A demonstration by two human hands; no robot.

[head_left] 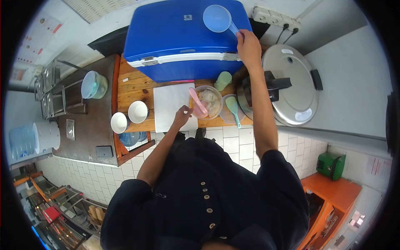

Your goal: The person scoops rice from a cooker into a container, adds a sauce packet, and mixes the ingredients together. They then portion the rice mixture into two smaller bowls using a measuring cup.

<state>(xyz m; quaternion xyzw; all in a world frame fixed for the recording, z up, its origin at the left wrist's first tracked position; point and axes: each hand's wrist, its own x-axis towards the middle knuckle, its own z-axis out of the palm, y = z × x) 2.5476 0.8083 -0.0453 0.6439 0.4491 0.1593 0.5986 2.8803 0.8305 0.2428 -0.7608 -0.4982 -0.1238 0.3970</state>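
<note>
My right hand (249,48) is closed round the handle of a light blue dipper (217,18), whose round cup overlaps the lid of the blue cooler box (175,31). Below the cooler, my left hand (182,116) has its curled fingers at the left rim of a clear plastic bowl (219,111). Inside that bowl lie a whitish food (209,100) and a pink rice paddle (197,102), its handle leaning on the far rim. A pale green rice paddle (232,107) rests on a round clear container just right of the bowl.
A green cup (223,80) stands against the cooler. White paper (166,104) lies left of the bowl, beside two white paper cups (138,111). On the right is a large steel pressure cooker (291,89). A dark side table (89,125) holds a plastic tub (94,85).
</note>
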